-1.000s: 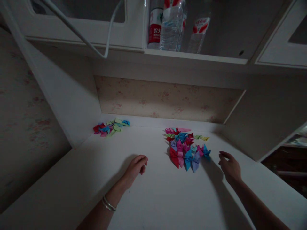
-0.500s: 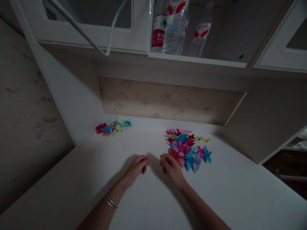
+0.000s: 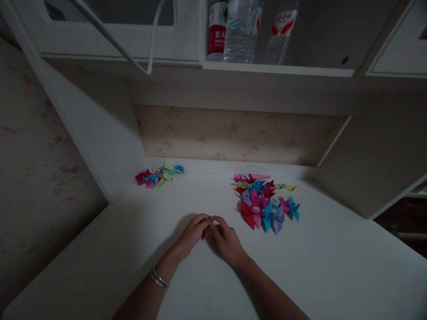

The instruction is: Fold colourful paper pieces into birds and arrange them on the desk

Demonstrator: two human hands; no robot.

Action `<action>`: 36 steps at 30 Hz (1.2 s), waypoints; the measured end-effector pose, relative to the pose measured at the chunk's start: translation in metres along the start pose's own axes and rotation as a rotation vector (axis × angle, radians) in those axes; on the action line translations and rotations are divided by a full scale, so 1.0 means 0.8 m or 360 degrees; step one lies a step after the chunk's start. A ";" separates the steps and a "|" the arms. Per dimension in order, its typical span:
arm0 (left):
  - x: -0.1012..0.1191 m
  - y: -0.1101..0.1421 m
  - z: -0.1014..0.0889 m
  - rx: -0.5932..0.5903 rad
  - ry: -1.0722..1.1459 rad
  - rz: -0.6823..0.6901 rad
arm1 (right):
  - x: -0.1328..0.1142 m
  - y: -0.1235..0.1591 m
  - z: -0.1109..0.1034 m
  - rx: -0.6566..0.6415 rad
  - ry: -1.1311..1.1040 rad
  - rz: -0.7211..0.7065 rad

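Note:
My left hand [image 3: 195, 232] and my right hand [image 3: 227, 240] meet over the middle of the white desk [image 3: 200, 284], fingertips touching. Both have curled, closed fingers. Whatever lies between the fingertips, if anything, is hidden or too small to make out. A bracelet [image 3: 159, 278] circles my left wrist. Right of my hands lies a cluster of folded paper origami figures [image 3: 263, 202] in red, pink, blue, purple, green and yellow. A smaller pile of colourful folded paper pieces [image 3: 158, 176] sits at the back left corner, apart from both hands.
Overhead, a cabinet shelf [image 3: 276, 69] holds several plastic bottles [image 3: 240, 33]. A white curved tube [image 3: 116, 48] hangs in front of the cabinet at upper left. Side panels [image 3: 100, 129] bound the desk's back, with a floral-papered wall [image 3: 233, 135] behind.
My right hand has moved left, away from the origami cluster, and its fingertips now touch those of my left hand. The camera view has shifted slightly.

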State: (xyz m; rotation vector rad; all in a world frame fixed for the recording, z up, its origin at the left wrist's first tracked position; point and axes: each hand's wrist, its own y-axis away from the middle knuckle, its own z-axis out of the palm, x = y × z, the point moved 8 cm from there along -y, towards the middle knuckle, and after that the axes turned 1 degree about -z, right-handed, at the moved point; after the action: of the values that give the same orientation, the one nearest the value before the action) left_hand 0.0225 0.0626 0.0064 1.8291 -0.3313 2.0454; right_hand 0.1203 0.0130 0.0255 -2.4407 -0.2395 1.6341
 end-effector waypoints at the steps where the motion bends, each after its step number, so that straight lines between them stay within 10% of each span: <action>1: -0.001 0.000 -0.001 0.0000 0.0002 0.0005 | 0.000 0.000 0.001 -0.0010 0.0011 0.0003; 36: 0.001 0.002 -0.001 0.0015 0.0002 -0.0041 | -0.004 0.000 0.003 -0.0031 0.0099 0.0005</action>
State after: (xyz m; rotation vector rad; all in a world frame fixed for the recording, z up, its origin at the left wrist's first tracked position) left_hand 0.0214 0.0619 0.0076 1.8278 -0.2969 2.0340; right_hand 0.1166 0.0123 0.0274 -2.5027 -0.2433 1.5610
